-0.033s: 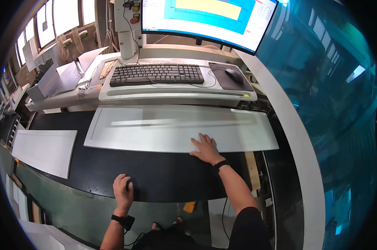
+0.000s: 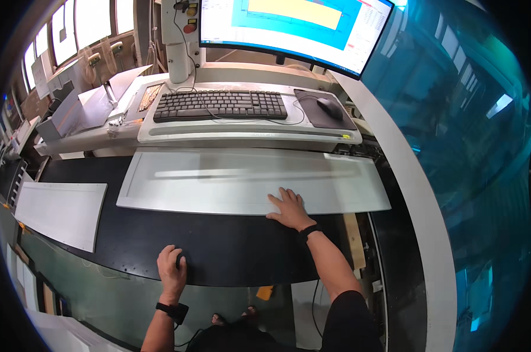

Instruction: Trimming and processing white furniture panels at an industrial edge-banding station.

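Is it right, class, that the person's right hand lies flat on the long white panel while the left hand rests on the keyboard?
Not quite. The head view shows the right hand flat on the long white panel, but the left hand rests near the front edge of the black table, over a small dark object. The keyboard lies untouched.

A black work table (image 2: 230, 246) with a curved near edge carries a long pale grey metal panel (image 2: 248, 182) lying flat across its far half. A smaller white panel (image 2: 60, 211) lies at the table's left end, well apart from the long one. The right hand (image 2: 289, 210) rests flat on the long panel's near edge; the left hand (image 2: 171, 270) sits on the table's near edge
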Demonstrator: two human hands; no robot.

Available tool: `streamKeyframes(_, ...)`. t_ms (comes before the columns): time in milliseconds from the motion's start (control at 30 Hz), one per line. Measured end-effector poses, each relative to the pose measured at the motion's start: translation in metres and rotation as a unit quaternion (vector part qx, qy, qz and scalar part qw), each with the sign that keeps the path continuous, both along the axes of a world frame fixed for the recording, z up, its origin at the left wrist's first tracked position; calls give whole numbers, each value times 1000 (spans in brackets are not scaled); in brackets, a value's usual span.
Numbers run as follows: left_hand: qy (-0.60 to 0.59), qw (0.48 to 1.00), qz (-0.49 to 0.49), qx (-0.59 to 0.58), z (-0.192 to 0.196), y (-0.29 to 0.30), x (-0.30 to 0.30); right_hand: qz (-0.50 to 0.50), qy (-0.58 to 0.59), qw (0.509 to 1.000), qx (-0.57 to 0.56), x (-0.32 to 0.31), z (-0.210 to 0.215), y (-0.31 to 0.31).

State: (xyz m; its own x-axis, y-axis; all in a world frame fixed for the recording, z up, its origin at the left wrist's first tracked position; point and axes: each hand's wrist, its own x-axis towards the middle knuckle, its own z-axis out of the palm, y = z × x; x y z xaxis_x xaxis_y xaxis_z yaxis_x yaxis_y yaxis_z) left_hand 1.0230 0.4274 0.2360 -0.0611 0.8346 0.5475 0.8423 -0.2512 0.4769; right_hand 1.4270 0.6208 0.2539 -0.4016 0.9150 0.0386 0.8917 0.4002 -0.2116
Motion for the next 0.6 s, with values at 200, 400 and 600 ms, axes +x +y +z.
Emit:
streamKeyframes(200,7,999,47,-16,-2,6,1,15,-5,1000,5,10,4,12)
streamKeyframes(400,-14,998,48,-31,1,0,-4,15,-54,996,73,50,-8,3)
streamKeyframes(600,-2,997,67,-40,-13,-9,-13,18,-58,994,87,84,-19,-3)
